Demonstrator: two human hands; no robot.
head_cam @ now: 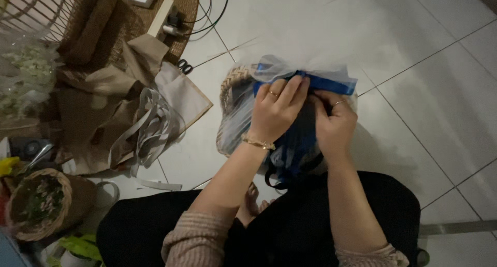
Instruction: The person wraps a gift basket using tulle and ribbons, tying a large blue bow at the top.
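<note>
Ribbed pinkish sleeves (192,240) and dark-clothed knees fill the bottom of the view, since the person sits on the tiled floor (414,65) with the work pulled in close against the lap.

Left hand (275,112) has its fingers closed together over the blue ribbon (331,84), pinning it flat where it crosses the top of the bundle; a ring and a gold bracelet show on that hand. Right hand (334,123) is pinched shut just beside it on the same ribbon, fingertips curled in, so the band is kept taut between the two grips. Whether a knot sits under the fingers I cannot tell.

That ribbon runs over gathered clear wrap (290,68), which fans out above the hands and veils a woven basket (231,88) lying directly in front of the knees. More blue ribbon (290,158) trails down the basket's near side toward the lap.

Left of the basket lie brown wrapping paper (98,106) and loops of grey ribbon (147,127), spread within arm's reach. Black scissors (185,67) rest just beyond the paper. Further left of the basket, near the knees, stands a smaller wicker basket with flowers (39,202), and a wire frame (36,8) sits well away at the top corner.
</note>
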